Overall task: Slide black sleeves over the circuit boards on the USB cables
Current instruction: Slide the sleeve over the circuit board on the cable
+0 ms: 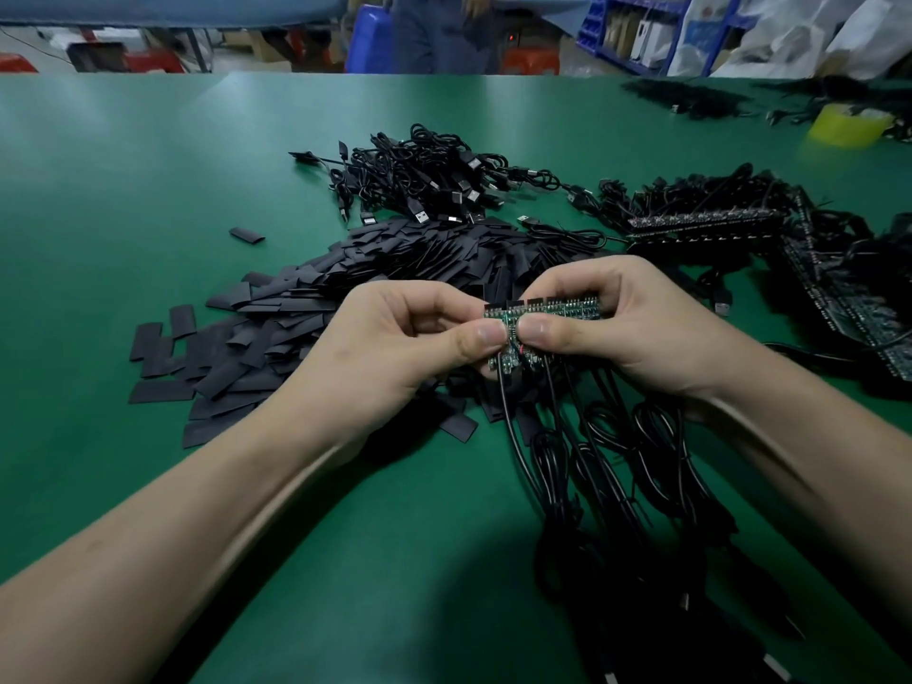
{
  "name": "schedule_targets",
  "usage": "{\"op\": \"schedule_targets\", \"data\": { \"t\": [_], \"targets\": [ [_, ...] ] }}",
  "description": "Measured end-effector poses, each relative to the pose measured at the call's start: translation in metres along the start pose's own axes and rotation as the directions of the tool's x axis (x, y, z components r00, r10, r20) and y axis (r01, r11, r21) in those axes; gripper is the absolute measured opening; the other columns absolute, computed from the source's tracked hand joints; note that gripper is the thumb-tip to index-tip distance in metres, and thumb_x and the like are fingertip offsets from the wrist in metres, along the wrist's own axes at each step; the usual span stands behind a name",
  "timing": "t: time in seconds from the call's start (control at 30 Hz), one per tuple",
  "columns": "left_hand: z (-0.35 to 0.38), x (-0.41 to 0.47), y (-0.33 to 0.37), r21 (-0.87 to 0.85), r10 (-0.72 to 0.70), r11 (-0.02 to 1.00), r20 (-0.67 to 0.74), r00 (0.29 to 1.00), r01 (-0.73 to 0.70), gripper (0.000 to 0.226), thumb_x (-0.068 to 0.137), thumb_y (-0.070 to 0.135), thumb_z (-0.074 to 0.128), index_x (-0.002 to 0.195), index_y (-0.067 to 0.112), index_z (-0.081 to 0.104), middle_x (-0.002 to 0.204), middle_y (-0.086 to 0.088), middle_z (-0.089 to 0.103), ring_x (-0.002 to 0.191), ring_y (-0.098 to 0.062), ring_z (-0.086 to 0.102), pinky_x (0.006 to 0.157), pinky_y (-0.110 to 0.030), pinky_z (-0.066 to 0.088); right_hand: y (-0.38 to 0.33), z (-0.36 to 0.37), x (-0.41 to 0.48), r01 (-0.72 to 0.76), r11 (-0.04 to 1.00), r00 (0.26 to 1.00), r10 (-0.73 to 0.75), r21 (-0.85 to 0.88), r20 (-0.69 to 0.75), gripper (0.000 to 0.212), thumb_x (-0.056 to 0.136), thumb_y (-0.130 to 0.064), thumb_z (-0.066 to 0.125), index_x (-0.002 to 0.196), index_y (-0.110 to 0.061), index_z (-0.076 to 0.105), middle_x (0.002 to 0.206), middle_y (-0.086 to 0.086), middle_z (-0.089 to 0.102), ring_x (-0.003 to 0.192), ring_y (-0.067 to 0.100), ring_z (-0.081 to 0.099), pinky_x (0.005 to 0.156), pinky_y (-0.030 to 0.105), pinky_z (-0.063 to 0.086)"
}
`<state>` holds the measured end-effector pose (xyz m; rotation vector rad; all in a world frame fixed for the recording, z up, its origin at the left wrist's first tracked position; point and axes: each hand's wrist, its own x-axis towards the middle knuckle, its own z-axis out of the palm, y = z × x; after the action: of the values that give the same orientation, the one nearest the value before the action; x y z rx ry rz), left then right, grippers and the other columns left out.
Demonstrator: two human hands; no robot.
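Note:
A joined strip of small green circuit boards [548,309] is held above the green table [148,190] by both hands. My left hand [409,338] pinches the strip's left end board between thumb and fingers. My right hand [607,323] grips the rest of the strip, thumb pressed on its front. Black USB cables [592,466] hang from the boards toward me. A big pile of flat black sleeves [306,308] lies just behind and left of my hands.
A heap of black USB cables with plugs [444,180] lies beyond the sleeves. More board strips with cables [715,219] lie at the right. A yellow tape roll [851,123] sits far right. A person [439,32] stands beyond the table's far edge.

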<state>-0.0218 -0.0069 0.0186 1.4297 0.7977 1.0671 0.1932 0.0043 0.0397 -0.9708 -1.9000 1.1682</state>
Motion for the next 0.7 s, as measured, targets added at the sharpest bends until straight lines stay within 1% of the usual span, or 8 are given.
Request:
{"op": "schedule_targets", "data": {
  "t": [0.17, 0.3, 0.37, 0.43, 0.53, 0.6, 0.63, 0.7],
  "targets": [
    [0.001, 0.0, 0.0, -0.093, -0.008, 0.996, 0.03, 1.0, 0.011, 0.006, 0.074, 0.017, 0.075, 0.077, 0.019, 0.081, 0.066, 0.005, 0.072, 0.055, 0.001, 0.063, 0.056, -0.008, 0.047, 0.005, 0.005, 0.0, -0.04, 0.965, 0.999, 0.034, 0.259, 0.026, 0.008, 0.077, -0.024, 0.079, 0.082, -0.019, 0.079, 0.081, -0.002, 0.076, 0.075, 0.006, 0.068, 0.076, 0.014, 0.052],
    [0.0, 0.002, 0.001, -0.083, 0.012, 0.996, 0.01, 1.0, -0.011, 0.005, 0.075, 0.018, 0.076, 0.077, 0.018, 0.081, 0.066, 0.004, 0.072, 0.054, 0.0, 0.063, 0.056, -0.008, 0.048, 0.005, -0.013, 0.0, -0.146, 0.948, 0.986, 0.115, 0.284, 0.123, 0.011, 0.074, -0.025, 0.081, 0.081, -0.017, 0.08, 0.079, 0.001, 0.075, 0.07, 0.009, 0.068, 0.069, 0.018, 0.055],
    [-0.004, 0.003, 0.002, -0.068, 0.018, 0.997, -0.021, 1.0, -0.019, 0.009, 0.072, 0.024, 0.079, 0.078, 0.019, 0.081, 0.068, 0.004, 0.073, 0.056, 0.0, 0.064, 0.057, -0.009, 0.049, 0.004, -0.031, -0.003, -0.205, 0.957, 0.975, 0.182, 0.205, 0.127, 0.01, 0.075, -0.025, 0.086, 0.078, -0.018, 0.079, 0.072, 0.0, 0.071, 0.062, 0.008, 0.065, 0.061, 0.018, 0.054],
    [-0.009, 0.003, 0.003, -0.052, 0.024, 0.998, -0.063, 0.998, -0.028, 0.013, 0.069, 0.029, 0.08, 0.079, 0.022, 0.081, 0.069, 0.004, 0.074, 0.057, -0.001, 0.064, 0.057, -0.011, 0.05, 0.005, -0.052, -0.008, -0.261, 0.96, 0.964, 0.253, 0.104, 0.087, 0.011, 0.074, -0.028, 0.083, 0.078, -0.018, 0.079, 0.071, 0.0, 0.071, 0.061, 0.008, 0.065, 0.059, 0.018, 0.054],
    [-0.012, 0.004, 0.004, 0.012, 0.063, 0.998, -0.135, 0.989, -0.062, 0.014, 0.067, 0.033, 0.082, 0.078, 0.024, 0.081, 0.071, 0.002, 0.075, 0.06, -0.003, 0.067, 0.057, -0.012, 0.05, 0.002, -0.079, -0.014, -0.346, 0.923, 0.931, 0.36, -0.169, 0.056, 0.02, 0.071, -0.035, 0.08, 0.084, -0.02, 0.08, 0.08, 0.003, 0.076, 0.069, 0.011, 0.068, 0.062, 0.018, 0.055],
    [-0.011, 0.004, 0.004, 0.024, 0.108, 0.994, -0.167, 0.98, -0.105, 0.009, 0.069, 0.028, 0.081, 0.076, 0.023, 0.079, 0.072, 0.002, 0.076, 0.062, -0.004, 0.069, 0.058, -0.012, 0.05, -0.001, -0.09, -0.018, -0.381, 0.836, 0.904, 0.427, -0.396, 0.032, 0.026, 0.069, -0.043, 0.079, 0.09, -0.028, 0.08, 0.087, 0.001, 0.078, 0.076, 0.011, 0.071, 0.072, 0.022, 0.056],
    [-0.01, 0.004, 0.005, 0.04, 0.134, 0.991, -0.181, 0.974, -0.129, 0.007, 0.07, 0.025, 0.081, 0.076, 0.022, 0.078, 0.073, 0.002, 0.076, 0.063, -0.004, 0.069, 0.06, -0.013, 0.051, -0.004, -0.092, -0.018, -0.38, 0.793, 0.906, 0.423, -0.476, -0.019, 0.03, 0.067, -0.048, 0.078, 0.092, -0.032, 0.079, 0.09, -0.003, 0.078, 0.079, 0.007, 0.072, 0.076, 0.025, 0.055],
    [-0.01, 0.003, 0.005, 0.105, 0.186, 0.98, -0.204, 0.961, -0.167, 0.007, 0.071, 0.025, 0.082, 0.077, 0.023, 0.078, 0.075, 0.001, 0.076, 0.066, -0.006, 0.069, 0.066, -0.015, 0.054, -0.012, -0.084, -0.016, -0.316, 0.785, 0.948, 0.283, -0.533, -0.145, 0.037, 0.067, -0.059, 0.073, 0.097, -0.039, 0.077, 0.095, -0.016, 0.077, 0.085, -0.003, 0.071, 0.081, 0.028, 0.052]
  ]
}}
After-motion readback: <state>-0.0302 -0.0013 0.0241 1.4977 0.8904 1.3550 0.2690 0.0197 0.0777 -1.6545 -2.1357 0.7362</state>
